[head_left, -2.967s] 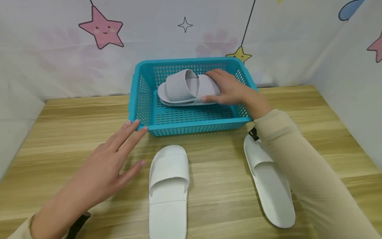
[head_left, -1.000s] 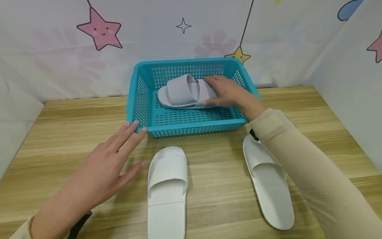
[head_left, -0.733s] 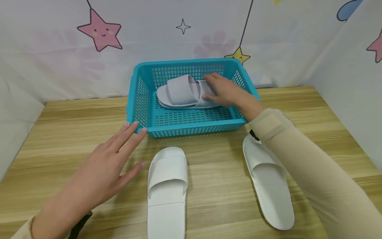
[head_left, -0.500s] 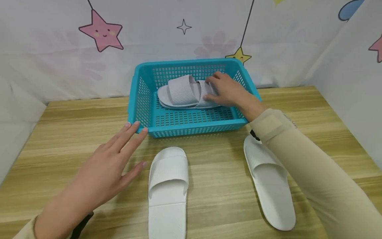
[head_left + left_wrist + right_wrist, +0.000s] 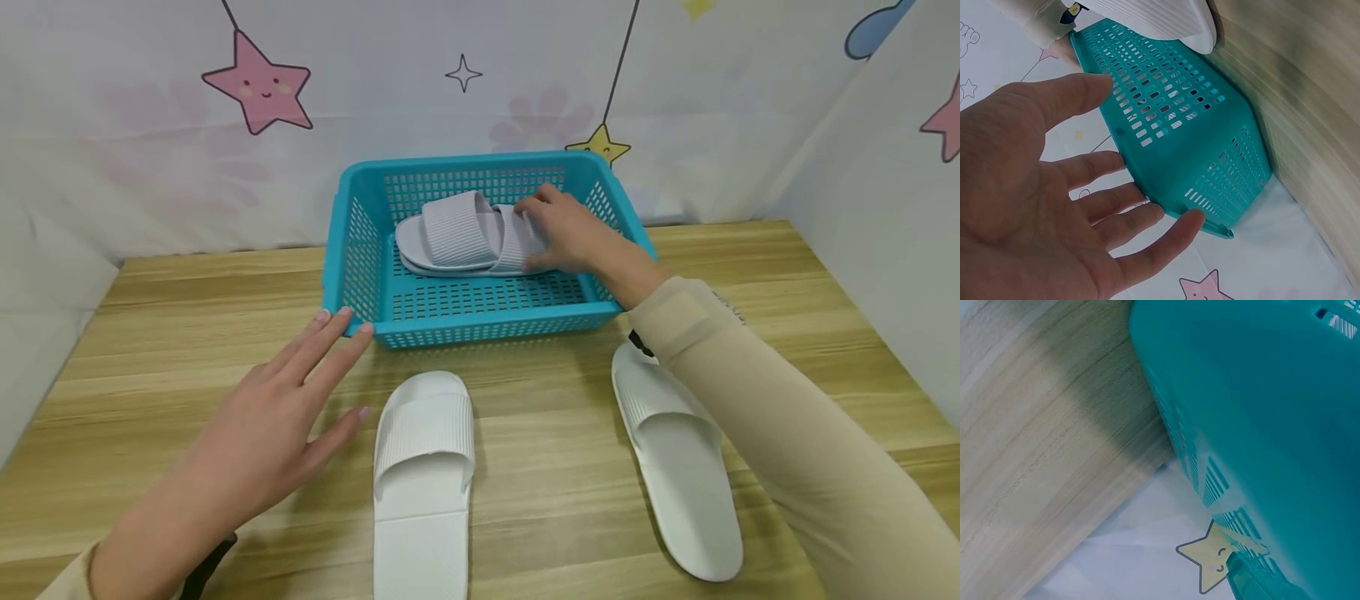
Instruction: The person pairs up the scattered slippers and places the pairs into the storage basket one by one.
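Inside a blue plastic basket (image 5: 487,319) lies a pair of light grey slide slippers (image 5: 457,233), one overlapping the other, soles down. My right hand (image 5: 573,233) is over their right end, its fingers spread and loosely bent by the strap, the thumb on the near side. The right wrist view shows only the basket's wall (image 5: 1260,425), not the hand. My left hand (image 5: 270,417) has its fingers extended, the tips at the basket's near left corner. In the left wrist view, the left hand's fingertips touch the basket rim (image 5: 1138,178).
A white slipper (image 5: 422,492) lies on the wooden table (image 5: 547,467) in front of the basket. Another white slipper (image 5: 686,483) lies to the right, partly under my right sleeve (image 5: 780,417). A white cloth backdrop (image 5: 375,92) with printed stars stands behind the basket.
The grey slippers have come down slightly onto the basket floor. My right hand has loosened from round them, its fingers and thumb shifting. My left hand stays at the corner.
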Demonstrator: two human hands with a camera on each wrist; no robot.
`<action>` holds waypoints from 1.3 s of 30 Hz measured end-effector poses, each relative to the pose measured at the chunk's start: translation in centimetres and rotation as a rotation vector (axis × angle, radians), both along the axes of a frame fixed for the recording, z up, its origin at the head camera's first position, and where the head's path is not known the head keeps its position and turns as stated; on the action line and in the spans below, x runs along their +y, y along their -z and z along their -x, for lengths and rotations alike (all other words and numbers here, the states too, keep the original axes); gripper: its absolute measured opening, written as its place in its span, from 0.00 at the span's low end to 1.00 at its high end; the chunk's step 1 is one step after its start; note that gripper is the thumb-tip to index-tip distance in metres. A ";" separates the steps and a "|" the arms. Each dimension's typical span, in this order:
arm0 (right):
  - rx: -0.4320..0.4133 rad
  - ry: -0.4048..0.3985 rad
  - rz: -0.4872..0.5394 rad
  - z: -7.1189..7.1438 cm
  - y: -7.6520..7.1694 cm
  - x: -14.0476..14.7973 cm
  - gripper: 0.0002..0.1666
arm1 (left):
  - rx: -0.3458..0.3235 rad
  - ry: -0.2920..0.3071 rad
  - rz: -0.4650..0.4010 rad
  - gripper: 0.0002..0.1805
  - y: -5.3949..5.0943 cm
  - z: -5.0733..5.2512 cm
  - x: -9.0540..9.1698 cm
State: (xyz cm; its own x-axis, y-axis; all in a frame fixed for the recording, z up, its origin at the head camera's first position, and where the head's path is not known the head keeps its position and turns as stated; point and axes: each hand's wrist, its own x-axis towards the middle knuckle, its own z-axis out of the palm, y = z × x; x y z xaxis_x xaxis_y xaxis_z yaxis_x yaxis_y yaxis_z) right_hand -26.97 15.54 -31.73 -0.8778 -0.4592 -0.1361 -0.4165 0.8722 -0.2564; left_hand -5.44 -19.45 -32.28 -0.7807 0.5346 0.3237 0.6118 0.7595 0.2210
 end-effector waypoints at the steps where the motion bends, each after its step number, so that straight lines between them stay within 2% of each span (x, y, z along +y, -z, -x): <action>1: 0.000 0.000 -0.002 0.0 0.0 0.0 0.49 | 0.001 -0.001 0.001 0.48 0.0 0.0 0.0; 9: 0.006 -0.007 -0.020 0.1 0.1 0.1 0.49 | 0.010 0.008 -0.007 0.48 0.1 0.0 -0.1; 16: 0.034 -0.011 -0.016 -0.1 -0.5 0.2 0.48 | -0.033 -0.002 0.001 0.48 -0.1 -0.1 -0.4; 34: 0.159 -0.103 0.017 -2.8 -2.9 -0.2 0.44 | -0.025 0.005 0.009 0.48 0.1 -0.1 -0.4; 39: 0.193 -0.123 0.031 -4.0 -3.9 0.2 0.41 | -0.051 -0.010 0.017 0.46 -0.1 0.0 -0.3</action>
State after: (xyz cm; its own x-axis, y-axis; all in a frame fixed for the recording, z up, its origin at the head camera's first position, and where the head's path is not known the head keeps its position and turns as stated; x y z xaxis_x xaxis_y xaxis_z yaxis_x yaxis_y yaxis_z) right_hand -22.92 15.71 -27.83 -0.8234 -0.5656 0.0448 -0.5631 0.8049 -0.1872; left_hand -5.41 -19.71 -32.22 -0.8013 0.5316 0.2744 0.5922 0.7698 0.2382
